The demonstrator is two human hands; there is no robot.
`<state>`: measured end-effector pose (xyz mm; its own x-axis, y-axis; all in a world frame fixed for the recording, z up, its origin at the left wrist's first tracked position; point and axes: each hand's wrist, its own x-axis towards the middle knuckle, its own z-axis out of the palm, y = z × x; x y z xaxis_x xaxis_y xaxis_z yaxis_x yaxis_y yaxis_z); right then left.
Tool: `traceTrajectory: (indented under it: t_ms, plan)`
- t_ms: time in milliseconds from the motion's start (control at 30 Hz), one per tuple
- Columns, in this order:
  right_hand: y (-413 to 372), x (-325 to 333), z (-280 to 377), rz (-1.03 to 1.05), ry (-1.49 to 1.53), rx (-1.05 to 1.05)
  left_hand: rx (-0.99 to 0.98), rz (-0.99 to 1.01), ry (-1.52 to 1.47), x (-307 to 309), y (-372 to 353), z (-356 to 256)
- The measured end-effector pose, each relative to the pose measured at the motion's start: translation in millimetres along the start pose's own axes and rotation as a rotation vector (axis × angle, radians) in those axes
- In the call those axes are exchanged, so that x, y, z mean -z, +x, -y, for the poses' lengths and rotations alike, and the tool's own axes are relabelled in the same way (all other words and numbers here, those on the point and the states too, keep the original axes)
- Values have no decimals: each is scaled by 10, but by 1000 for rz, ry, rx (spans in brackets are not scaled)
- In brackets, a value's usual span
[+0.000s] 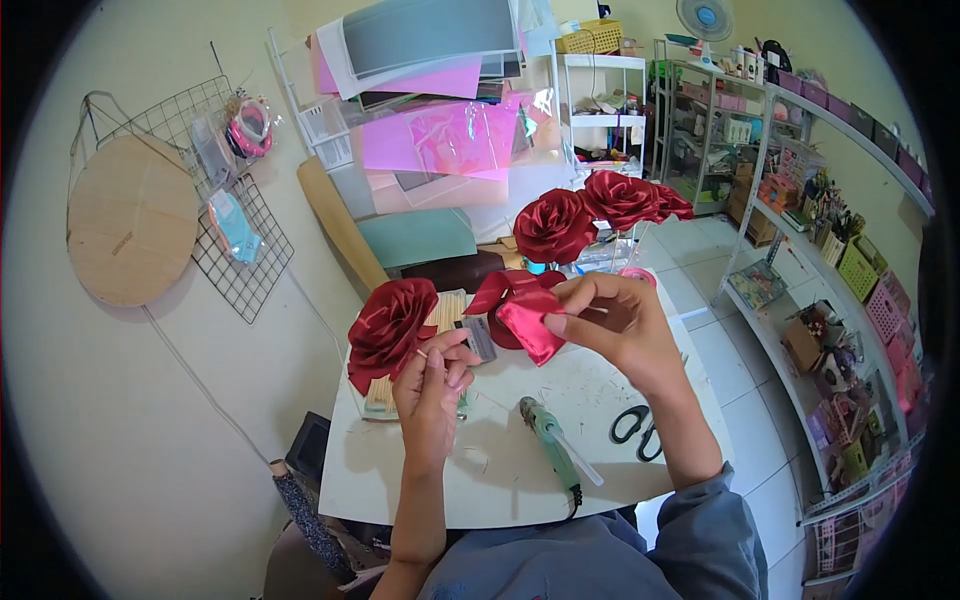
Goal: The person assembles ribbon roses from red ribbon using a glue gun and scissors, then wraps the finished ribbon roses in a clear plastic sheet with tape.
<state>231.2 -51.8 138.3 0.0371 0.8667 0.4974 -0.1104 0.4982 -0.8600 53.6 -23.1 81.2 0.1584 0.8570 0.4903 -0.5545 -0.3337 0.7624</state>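
My left hand [432, 385] is closed on the thin stick of a dark red satin rose [392, 325], whose bloom tilts to the left above the table. Between the thumb and fingers of my right hand [630, 325] is a bright red satin petal [532, 328], its shiny side facing me. The petal is apart from the rose. A green glue gun [552, 440] with a white glue stick in its back lies below my hands. Black-handled scissors [637, 432] rest near the right edge, partly hidden by my right forearm.
Two more red roses [555, 226] stand upright at the table's [490, 490] far end. Wooden sticks [380, 395] lie under the held rose, and dark red ribbon [490, 292] sits behind the petal. Loaded shelves [800, 260] line the right side; a wire rack [240, 270] hangs left.
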Motion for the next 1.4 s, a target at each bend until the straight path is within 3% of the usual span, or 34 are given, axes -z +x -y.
traceTrajectory:
  t_ms: [233, 300, 400, 533, 767, 1000, 1167, 1400]
  plan:
    - [-24, -133, -88, -44, 127, 53, -187, 56, 167, -50, -52, 101]
    - [-61, -161, -64, -49, 130, 83, -340, 99, 353, -33, -64, 138]
    - [-172, -266, 52, -57, 174, 3, -399, 119, 417, -85, -115, 101]
    - [-297, -352, 107, -8, 98, 103, -479, 149, 478, -82, -178, 39]
    - [-412, -439, 82, 125, 86, 213, -498, 204, 532, -52, -262, 42]
    - [-419, -460, 68, 120, 90, 267, -485, 201, 541, 3, -264, 102]
    - [-423, -441, 92, 184, 274, 150, -486, 200, 539, 19, -208, 140]
    - [-416, -418, 73, 232, 287, 117, -474, 187, 536, 49, -173, 165]
